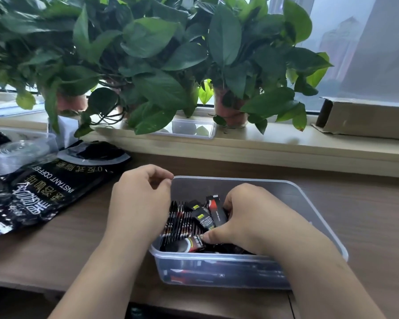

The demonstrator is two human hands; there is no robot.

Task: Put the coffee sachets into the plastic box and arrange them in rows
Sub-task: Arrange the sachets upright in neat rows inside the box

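A clear plastic box (304,203) stands on the wooden desk in front of me. Inside it, several black and red coffee sachets (182,223) stand on edge in a row at the left side, and others lie loose along the near wall. My left hand (139,203) sits at the box's left wall with fingers curled over the rim; what it holds is hidden. My right hand (247,217) is inside the box, its fingers and thumb closed around a few sachets (213,214) that stick up at an angle.
A black instant coffee bag (39,192) lies open on the desk at the left, beside clear plastic containers (21,148). Potted leafy plants (148,54) and a clear tray (191,130) line the windowsill behind. A cardboard box (364,118) lies at the sill's right end.
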